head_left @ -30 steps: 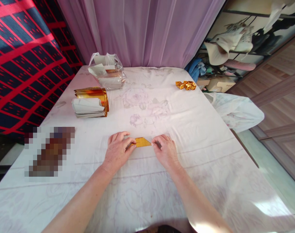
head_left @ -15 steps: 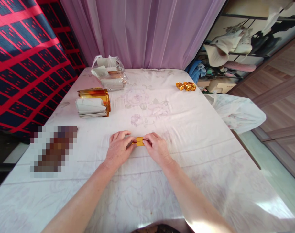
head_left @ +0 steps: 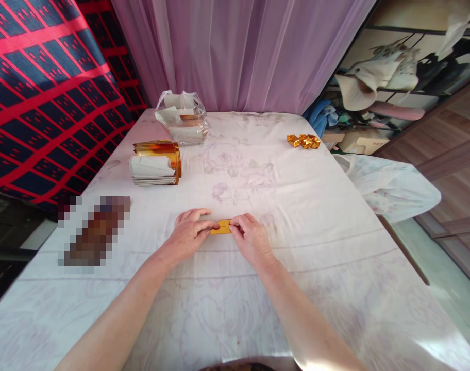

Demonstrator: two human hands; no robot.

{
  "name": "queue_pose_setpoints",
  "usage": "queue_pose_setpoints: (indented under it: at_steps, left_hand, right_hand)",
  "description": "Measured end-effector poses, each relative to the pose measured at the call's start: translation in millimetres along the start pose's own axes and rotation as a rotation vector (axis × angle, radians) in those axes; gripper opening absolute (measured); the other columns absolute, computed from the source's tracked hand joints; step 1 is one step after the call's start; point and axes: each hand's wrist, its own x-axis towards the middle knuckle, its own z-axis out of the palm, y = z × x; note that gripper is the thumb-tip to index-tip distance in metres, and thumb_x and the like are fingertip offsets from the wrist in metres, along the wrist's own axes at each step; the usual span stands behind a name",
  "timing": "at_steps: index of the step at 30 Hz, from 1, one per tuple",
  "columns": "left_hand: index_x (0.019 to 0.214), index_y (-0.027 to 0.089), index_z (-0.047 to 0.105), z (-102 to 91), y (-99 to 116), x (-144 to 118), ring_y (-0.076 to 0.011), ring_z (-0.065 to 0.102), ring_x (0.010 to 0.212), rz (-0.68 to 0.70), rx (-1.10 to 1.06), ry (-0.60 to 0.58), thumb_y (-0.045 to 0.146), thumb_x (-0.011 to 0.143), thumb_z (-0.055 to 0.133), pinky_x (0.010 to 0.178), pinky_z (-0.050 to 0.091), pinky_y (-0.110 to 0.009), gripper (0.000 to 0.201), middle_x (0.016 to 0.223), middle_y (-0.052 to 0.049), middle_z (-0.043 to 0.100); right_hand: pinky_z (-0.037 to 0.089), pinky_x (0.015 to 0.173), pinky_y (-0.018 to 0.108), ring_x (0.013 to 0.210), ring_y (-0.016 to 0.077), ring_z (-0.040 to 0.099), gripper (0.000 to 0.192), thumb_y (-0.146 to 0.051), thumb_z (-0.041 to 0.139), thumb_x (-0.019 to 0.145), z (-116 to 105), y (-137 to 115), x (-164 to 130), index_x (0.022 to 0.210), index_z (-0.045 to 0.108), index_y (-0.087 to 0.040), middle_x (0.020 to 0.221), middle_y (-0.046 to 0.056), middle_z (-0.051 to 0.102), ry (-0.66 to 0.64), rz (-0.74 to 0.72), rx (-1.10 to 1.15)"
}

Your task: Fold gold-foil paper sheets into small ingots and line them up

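Observation:
A small folded strip of gold paper lies on the cloth-covered table in front of me, with a crease or seam along its middle. The left end is under my left hand; its index finger presses on the strip and the thumb is just below, the other fingers spread on the cloth. Pinched between the thumb and fingertips of my right hand is the strip's right end. Fingertips cover both ends of the paper.
At the back left are a stack of gold-and-white paper sheets and a clear plastic bag with more paper. Several shiny gold folded pieces sit at the far right. A blurred-out item lies left. Shelves stand beyond the right edge.
My left thumb has drawn back from the strip while the index finger reaches onto it, so more of its left part shows. The view has shifted slightly. My right hand keeps its pinch.

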Motion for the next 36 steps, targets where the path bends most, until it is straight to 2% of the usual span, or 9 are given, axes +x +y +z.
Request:
queue_pose_setpoints:
  at_steps: [4,7,10,14,19,28,32,36]
  left_hand:
    - [0.102,0.035,0.074,1.0,4.4,-0.1,-0.0260,0.051,0.121,-0.010,0.013,0.026,0.022,0.090,0.056,0.105,0.036,-0.049,0.025,0.128,-0.002,0.059]
    - [0.098,0.030,0.074,4.2,12.3,0.2,-0.0270,0.052,0.120,-0.053,0.021,0.094,0.033,0.086,0.064,0.105,0.036,-0.049,0.015,0.125,-0.003,0.061]
    - [0.093,0.030,0.074,6.6,18.0,1.5,-0.0265,0.053,0.119,-0.090,0.020,0.124,0.031,0.085,0.065,0.105,0.036,-0.049,0.012,0.122,-0.002,0.063]
    - [0.090,0.032,0.075,6.5,18.8,3.7,-0.0260,0.053,0.117,-0.126,0.003,0.111,0.024,0.083,0.064,0.105,0.036,-0.049,0.014,0.121,-0.001,0.063]
    - [0.092,0.033,0.075,5.3,13.4,3.8,-0.0261,0.053,0.118,-0.117,0.004,0.087,0.021,0.082,0.062,0.106,0.037,-0.049,0.020,0.123,-0.001,0.063]
    - [0.098,0.035,0.076,3.1,4.4,2.5,-0.0250,0.054,0.118,-0.073,0.000,0.046,0.022,0.084,0.059,0.106,0.037,-0.048,0.025,0.126,0.000,0.063]
    - [0.092,0.032,0.075,6.1,13.8,2.6,-0.0256,0.054,0.117,-0.108,0.005,0.108,0.024,0.082,0.062,0.105,0.037,-0.048,0.019,0.122,-0.001,0.064]
    - [0.084,0.028,0.072,13.3,28.2,4.3,-0.0272,0.054,0.116,-0.167,0.027,0.196,0.031,0.082,0.068,0.103,0.037,-0.049,0.006,0.118,-0.003,0.065]
  right_hand:
    - [0.043,0.067,0.026,0.072,0.0154,0.060,0.003,-0.022,0.062,0.084,0.7,-9.6,-0.7,0.085,0.065,-0.021,0.086,0.003,0.064,0.006,0.004,-0.096]
    - [0.043,0.068,0.029,0.078,0.0190,0.060,0.011,-0.030,0.067,0.082,1.2,-17.6,-1.3,0.087,0.065,-0.020,0.089,0.005,0.063,0.007,0.018,-0.180]
    - [0.043,0.069,0.029,0.080,0.0200,0.061,0.013,-0.030,0.069,0.082,1.5,-19.4,-1.4,0.089,0.065,-0.020,0.091,0.005,0.063,-0.020,0.037,-0.174]
    - [0.044,0.069,0.027,0.076,0.0162,0.060,0.006,-0.020,0.067,0.082,0.4,-11.4,0.1,0.087,0.064,-0.021,0.090,0.003,0.063,-0.053,0.049,-0.044]
    - [0.044,0.065,0.024,0.068,0.0121,0.058,0.011,-0.010,0.062,0.082,-7.3,-0.8,3.7,0.083,0.064,-0.021,0.087,0.001,0.063,-0.123,0.060,0.081]
    - [0.043,0.069,0.026,0.077,0.0144,0.061,0.014,-0.010,0.059,0.083,-23.3,10.3,2.6,0.082,0.067,-0.021,0.088,0.001,0.066,-0.167,0.044,0.033]
    - [0.044,0.072,0.027,0.083,0.0160,0.063,0.015,-0.013,0.058,0.085,-22.9,7.7,-2.3,0.090,0.068,-0.023,0.093,0.002,0.067,-0.147,0.030,-0.021]
    - [0.044,0.075,0.029,0.085,0.0183,0.062,0.011,-0.026,0.058,0.091,-17.6,-2.8,-9.2,0.094,0.068,-0.023,0.092,0.004,0.066,-0.050,-0.034,-0.105]
